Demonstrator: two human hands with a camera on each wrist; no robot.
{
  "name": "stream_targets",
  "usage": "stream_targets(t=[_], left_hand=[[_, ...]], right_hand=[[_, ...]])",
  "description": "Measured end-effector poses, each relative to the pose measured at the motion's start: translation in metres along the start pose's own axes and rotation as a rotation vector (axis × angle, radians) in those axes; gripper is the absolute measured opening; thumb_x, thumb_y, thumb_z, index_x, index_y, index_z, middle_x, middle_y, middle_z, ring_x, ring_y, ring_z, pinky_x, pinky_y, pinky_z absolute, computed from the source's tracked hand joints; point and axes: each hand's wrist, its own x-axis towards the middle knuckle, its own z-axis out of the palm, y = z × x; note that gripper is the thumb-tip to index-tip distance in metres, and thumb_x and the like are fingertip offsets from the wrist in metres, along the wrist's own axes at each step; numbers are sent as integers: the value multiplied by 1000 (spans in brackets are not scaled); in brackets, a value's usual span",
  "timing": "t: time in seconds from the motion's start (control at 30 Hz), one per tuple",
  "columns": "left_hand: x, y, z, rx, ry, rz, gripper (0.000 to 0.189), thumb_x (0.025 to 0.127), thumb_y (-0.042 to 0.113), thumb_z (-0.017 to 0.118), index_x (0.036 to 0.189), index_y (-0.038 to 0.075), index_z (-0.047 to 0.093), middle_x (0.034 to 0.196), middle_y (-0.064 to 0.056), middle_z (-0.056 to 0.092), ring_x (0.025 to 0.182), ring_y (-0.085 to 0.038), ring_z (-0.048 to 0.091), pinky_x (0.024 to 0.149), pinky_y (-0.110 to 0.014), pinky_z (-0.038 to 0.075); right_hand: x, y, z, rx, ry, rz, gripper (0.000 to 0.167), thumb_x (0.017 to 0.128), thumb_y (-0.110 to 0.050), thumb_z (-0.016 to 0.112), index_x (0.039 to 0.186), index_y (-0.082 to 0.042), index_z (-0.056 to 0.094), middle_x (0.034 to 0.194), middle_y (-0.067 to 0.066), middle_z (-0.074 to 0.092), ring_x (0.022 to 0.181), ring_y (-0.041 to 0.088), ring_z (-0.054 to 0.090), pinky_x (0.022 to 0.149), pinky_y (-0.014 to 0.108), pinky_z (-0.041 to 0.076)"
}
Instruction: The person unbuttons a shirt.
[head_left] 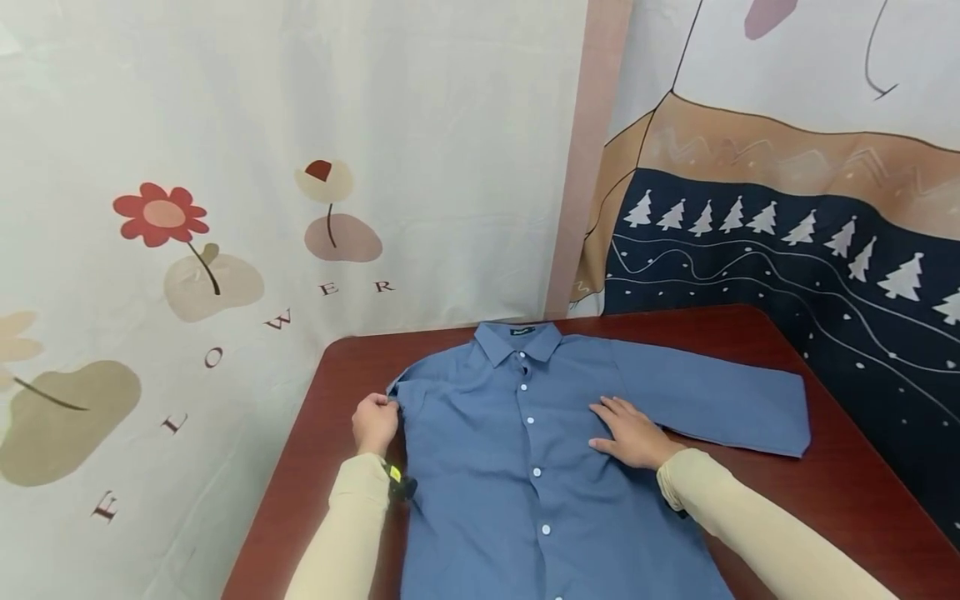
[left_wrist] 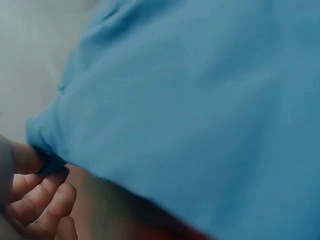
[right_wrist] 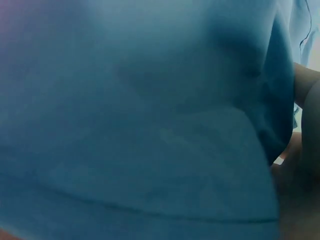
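A blue button-up shirt (head_left: 480,467) lies front up, its collar (head_left: 517,337) at the far side. My left hand (head_left: 375,423) pinches the shirt's edge at the left, below the shoulder. In the left wrist view, the thumb and fingers (left_wrist: 50,200) grip a small fold of the blue cloth (left_wrist: 165,110). My right hand (head_left: 630,432) rests with spread fingers on the right side of the shirt's chest. The sleeve (head_left: 720,400) on that side stretches out to the right. Blue fabric (right_wrist: 140,150) fills most of the right wrist view, with part of the hand at its right edge.
The shirt is spread on a reddish-brown table (head_left: 345,367) whose far edge stands close to a white curtain (head_left: 450,167) with flower prints. A dark blue printed cloth (head_left: 750,258) with white trees hangs along the right side.
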Motion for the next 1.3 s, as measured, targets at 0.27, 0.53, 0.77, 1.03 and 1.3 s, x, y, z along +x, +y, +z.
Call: stream_targets(t=[0.27, 0.53, 0.77, 1.03, 1.3], left_hand=[[11, 18, -22, -90, 36, 42, 16, 96, 21, 60, 98, 6, 62, 82, -12, 70, 72, -29, 68, 70, -42, 47], [16, 31, -38, -372, -40, 25, 15, 97, 17, 59, 102, 3, 59, 80, -12, 67, 63, -22, 68, 60, -33, 49], [25, 39, -46, -643, -91, 87, 14, 97, 11, 59, 101, -1, 53, 70, -3, 61, 48, -15, 59, 47, -24, 44], [34, 37, -70, -271, -100, 212, 21, 99, 22, 58, 97, 1, 58, 79, -7, 58, 68, -18, 51, 64, -29, 41], [34, 19, -75, -61, -155, 218, 24, 99, 23, 58, 101, 0, 62, 90, -15, 64, 80, -29, 59, 69, -35, 44]], right_hand=[[-3, 9, 1, -5, -6, -9, 65, 93, -36, 65, 143, 1, 44, 148, 27, 34, 138, 47, 25, 106, 64, 24], [-3, 11, 3, -10, -6, -8, 65, 93, -36, 65, 143, 0, 45, 149, 26, 34, 138, 46, 25, 107, 63, 24], [-5, 9, 1, 6, 3, -18, 64, 93, -34, 66, 142, 2, 46, 149, 25, 35, 138, 46, 26, 106, 64, 24], [-5, 9, 4, 0, 11, -24, 65, 92, -36, 66, 142, 1, 46, 149, 24, 35, 138, 45, 26, 107, 62, 25], [-4, 12, 7, -14, 29, -27, 65, 92, -35, 67, 141, 1, 47, 149, 24, 36, 138, 45, 27, 106, 63, 25]])
